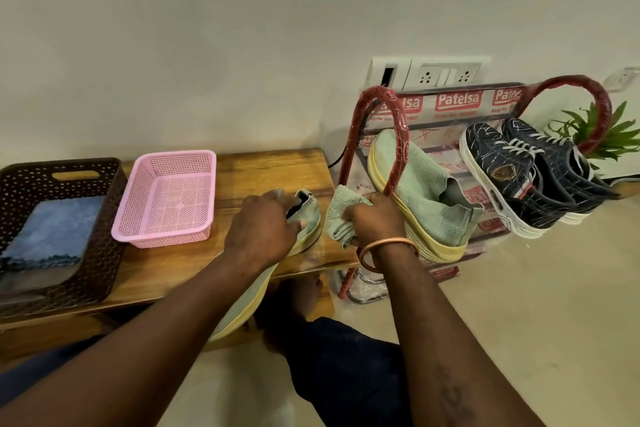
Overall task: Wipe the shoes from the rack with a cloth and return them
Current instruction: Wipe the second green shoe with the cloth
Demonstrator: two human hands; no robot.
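My left hand (266, 222) grips a mint-green knit shoe (308, 215) with a yellow sole at its collar; the shoe lies across the front edge of the wooden bench (249, 170), its toe hanging toward me under my forearm. My right hand (374, 218) holds a bunched pale green cloth (337, 215) just right of that shoe's heel. The matching green shoe (429, 198) leans on the red-framed shoe rack (367, 121), beside a pair of dark blue lace-up sneakers (519, 177).
A pink mesh basket (166, 201) and a dark brown basket (20, 184) holding a blue folded cloth (55, 232) stand on the bench at left. A green plant (616, 135) is at far right. A wall socket panel (429, 73) is behind the rack.
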